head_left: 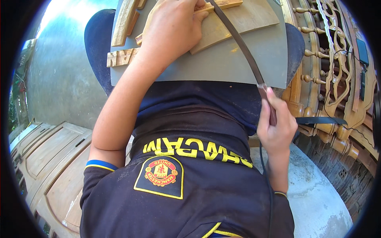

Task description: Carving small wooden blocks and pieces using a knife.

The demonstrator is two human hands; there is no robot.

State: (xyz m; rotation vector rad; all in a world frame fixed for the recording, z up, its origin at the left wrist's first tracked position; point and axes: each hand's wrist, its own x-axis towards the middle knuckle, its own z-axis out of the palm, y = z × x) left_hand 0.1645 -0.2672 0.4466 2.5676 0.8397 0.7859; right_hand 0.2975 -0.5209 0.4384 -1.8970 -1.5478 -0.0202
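Note:
My left hand (174,29) grips a narrow carved wooden strip (228,4), its fingertips closed near the strip's right part. Part of that strip is hidden under the hand. In my right hand (276,123) is a long, narrow, dark blade-like tool (242,43), held by its brown handle with thumb and fingers. Its far end runs up to the strip beside my left fingers and leaves the picture, so the tip is hidden. A flat wooden board (248,22) lies under the strip. Left of my wrist sit a carved wooden block (120,58) and a slightly curved wooden piece (125,23).
A grey panel (254,65) rests across my lap and bears the wood. At the right stands ornate carved wooden furniture (313,51) with a dark phone-like device (362,51) and cables. A black strip (319,120) sticks out behind my right hand. Panelled wood (59,174) lies lower left.

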